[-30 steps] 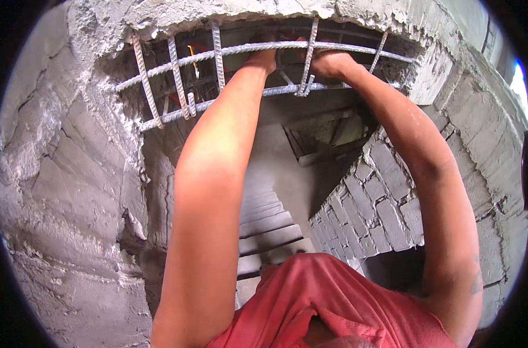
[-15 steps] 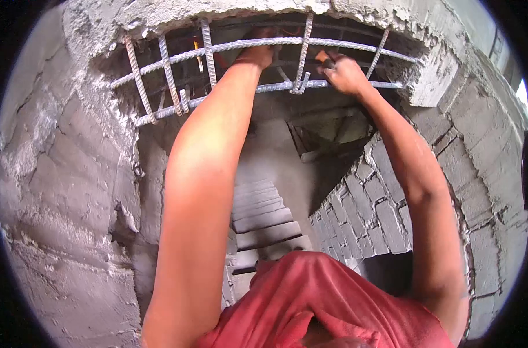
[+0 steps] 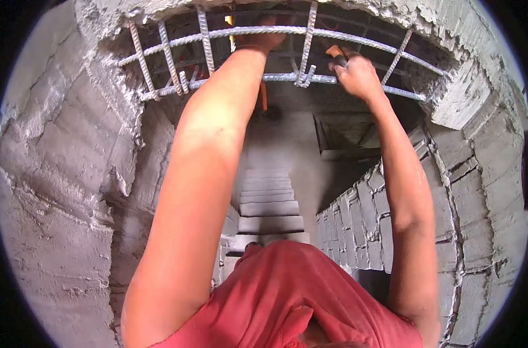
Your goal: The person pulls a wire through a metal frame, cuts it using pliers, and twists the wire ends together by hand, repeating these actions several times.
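Past a curved grid of steel rebar [image 3: 258, 30], my left hand [image 3: 263, 39] reaches into the dark gap under the broken concrete edge; its fingers are dim and what they touch is hidden. My right hand [image 3: 354, 71] is closed round a dark handle with an orange end [image 3: 334, 52], beside the right part of the grid. A yellow and orange strip [image 3: 230, 29] shows behind the bars, left of my left hand. Below my left wrist hangs a thin orange piece [image 3: 264, 96].
Rough plastered wall [image 3: 61, 232] rises on the left and block wall [image 3: 461, 191] on the right. A broken concrete corner [image 3: 461, 107] juts out at the upper right. Stairs [image 3: 270, 207] descend far below, near a framed opening [image 3: 348, 133].
The view has shifted, so the grid sits a little differently. The orange piece below my left wrist has come into sight. My right hand still grips the dark, orange-ended handle.
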The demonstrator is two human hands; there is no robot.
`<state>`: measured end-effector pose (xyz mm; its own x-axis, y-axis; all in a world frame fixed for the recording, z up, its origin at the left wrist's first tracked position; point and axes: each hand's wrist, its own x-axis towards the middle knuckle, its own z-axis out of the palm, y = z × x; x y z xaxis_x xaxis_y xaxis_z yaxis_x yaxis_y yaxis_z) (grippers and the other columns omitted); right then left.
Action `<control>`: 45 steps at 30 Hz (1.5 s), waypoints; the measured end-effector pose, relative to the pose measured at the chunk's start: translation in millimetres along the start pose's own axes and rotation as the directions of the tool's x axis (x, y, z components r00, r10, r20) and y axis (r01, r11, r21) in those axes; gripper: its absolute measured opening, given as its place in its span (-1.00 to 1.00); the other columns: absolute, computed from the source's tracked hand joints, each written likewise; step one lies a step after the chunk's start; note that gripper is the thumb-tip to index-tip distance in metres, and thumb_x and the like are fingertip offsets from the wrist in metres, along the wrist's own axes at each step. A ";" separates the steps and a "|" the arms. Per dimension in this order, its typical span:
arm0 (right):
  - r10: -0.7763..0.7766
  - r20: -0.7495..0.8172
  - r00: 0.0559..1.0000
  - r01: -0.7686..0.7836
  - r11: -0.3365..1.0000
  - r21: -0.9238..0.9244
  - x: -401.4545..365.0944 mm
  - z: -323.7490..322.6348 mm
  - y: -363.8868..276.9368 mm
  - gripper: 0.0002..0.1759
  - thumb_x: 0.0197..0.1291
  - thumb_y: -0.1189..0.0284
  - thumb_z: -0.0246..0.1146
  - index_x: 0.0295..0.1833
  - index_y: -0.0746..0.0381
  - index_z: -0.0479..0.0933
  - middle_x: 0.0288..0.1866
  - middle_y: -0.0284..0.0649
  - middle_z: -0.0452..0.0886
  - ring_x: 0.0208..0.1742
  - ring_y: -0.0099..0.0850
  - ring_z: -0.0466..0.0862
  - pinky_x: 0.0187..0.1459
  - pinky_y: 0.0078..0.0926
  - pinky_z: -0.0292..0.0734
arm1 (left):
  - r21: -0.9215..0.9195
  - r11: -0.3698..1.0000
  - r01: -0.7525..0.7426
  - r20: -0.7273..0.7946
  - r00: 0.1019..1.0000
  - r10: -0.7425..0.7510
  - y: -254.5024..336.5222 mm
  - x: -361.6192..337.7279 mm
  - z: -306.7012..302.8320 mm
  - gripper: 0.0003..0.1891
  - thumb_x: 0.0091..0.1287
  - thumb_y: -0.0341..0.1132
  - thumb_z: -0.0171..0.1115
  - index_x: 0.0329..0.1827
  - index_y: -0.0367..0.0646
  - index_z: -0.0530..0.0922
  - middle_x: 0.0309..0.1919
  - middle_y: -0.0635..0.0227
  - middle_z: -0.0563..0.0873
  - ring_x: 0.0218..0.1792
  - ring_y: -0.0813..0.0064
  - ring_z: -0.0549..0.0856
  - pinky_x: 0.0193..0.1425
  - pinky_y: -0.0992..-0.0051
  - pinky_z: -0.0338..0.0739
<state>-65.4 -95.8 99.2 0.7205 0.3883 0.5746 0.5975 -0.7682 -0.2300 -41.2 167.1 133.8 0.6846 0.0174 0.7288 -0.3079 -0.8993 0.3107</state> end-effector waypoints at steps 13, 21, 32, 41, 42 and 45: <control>-0.050 -0.246 0.968 0.075 0.993 0.096 -2.3 -0.5 -19.5 -0.77 0.22 0.34 0.22 -0.03 0.01 0.67 -0.08 0.01 0.68 -0.14 0.06 0.70 -0.07 -0.04 0.60 | -0.022 1.000 -0.006 0.094 0.996 0.008 7.3 33.2 3.4 -0.58 0.43 0.00 0.12 0.23 0.02 0.57 0.21 0.12 0.64 0.25 0.10 0.60 0.36 0.15 0.46; -0.132 -0.263 0.956 0.155 0.985 0.070 1.6 11.6 -1.3 -0.66 0.17 0.33 0.28 0.01 0.27 0.58 -0.21 0.18 0.68 -0.16 0.14 0.69 -0.05 0.03 0.61 | -0.046 0.999 -0.021 0.108 0.994 0.025 14.5 40.7 15.1 -0.57 0.42 0.01 0.13 0.25 0.01 0.56 0.23 0.12 0.62 0.27 0.10 0.58 0.37 0.13 0.44; -0.061 -0.302 0.951 0.089 0.993 0.078 -0.2 9.2 -13.9 -0.76 0.20 0.35 0.22 -0.04 0.04 0.69 -0.11 -0.03 0.70 -0.13 0.01 0.70 -0.06 -0.09 0.60 | -0.044 0.999 -0.008 0.113 0.994 0.013 5.7 38.4 10.3 -0.54 0.41 0.02 0.14 0.27 0.01 0.53 0.26 0.13 0.60 0.29 0.09 0.56 0.39 0.11 0.42; -0.125 -0.269 0.955 0.147 0.987 0.062 0.9 12.5 1.7 -0.57 0.14 0.27 0.30 0.05 0.31 0.58 -0.26 0.17 0.69 -0.17 0.15 0.70 -0.04 -0.02 0.63 | -0.038 0.999 -0.009 0.112 0.994 0.014 5.5 33.9 11.9 -0.52 0.40 0.03 0.15 0.28 0.00 0.51 0.28 0.14 0.58 0.31 0.08 0.54 0.41 0.10 0.40; -0.092 -0.249 0.964 0.107 0.993 0.051 0.1 9.4 2.4 -0.57 0.13 0.27 0.30 0.06 0.31 0.57 -0.25 0.18 0.69 -0.15 0.15 0.70 -0.03 -0.02 0.63 | -0.038 0.999 -0.005 0.111 0.994 0.009 4.2 30.4 11.1 -0.52 0.40 0.03 0.15 0.29 0.00 0.51 0.28 0.14 0.58 0.31 0.08 0.54 0.41 0.09 0.40; -0.045 -0.215 0.976 0.061 0.996 0.068 -6.0 8.7 -4.0 -0.57 0.13 0.28 0.31 0.07 0.30 0.57 -0.24 0.20 0.69 -0.14 0.17 0.69 -0.03 -0.01 0.62 | -0.025 1.000 0.004 0.101 0.995 -0.002 2.4 24.3 10.0 -0.51 0.40 0.03 0.15 0.29 0.00 0.50 0.29 0.14 0.58 0.32 0.08 0.53 0.41 0.09 0.40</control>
<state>-69.1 -90.6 89.9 0.6005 0.3039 0.7396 0.6627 -0.7067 -0.2478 -18.7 161.0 146.1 0.7486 -0.0254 0.6625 -0.3211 -0.8881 0.3289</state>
